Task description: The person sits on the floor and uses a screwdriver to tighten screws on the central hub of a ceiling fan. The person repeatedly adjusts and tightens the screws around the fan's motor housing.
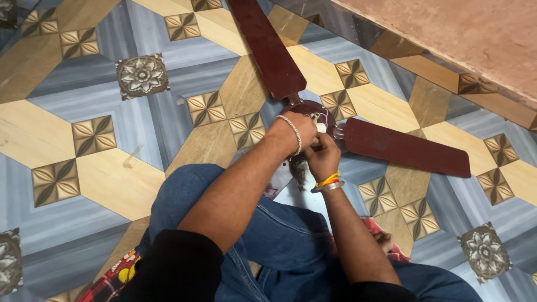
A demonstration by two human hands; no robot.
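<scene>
Fingers of both hands bunch together over the hub of a dark red ceiling fan (313, 114) that lies on the floor. The left hand (296, 131), with a pale beaded band at the wrist, curls down onto the near side of the hub; the right hand (321, 156), with orange and yellow bands, comes up from below, its fingertips pinched on something small at the hub's middle (too small to tell what, though pale wire ends show just beside them). Both hands touch the hub and each other, so neither is clearly nearer.

The fan sits straight ahead of the person's knees. One blade (268, 47) runs away towards the top of the view, another (405, 148) reaches out to the right. Around it spreads a patterned tile floor (84, 100), and a pinkish wall (475, 39) crosses the upper right corner.
</scene>
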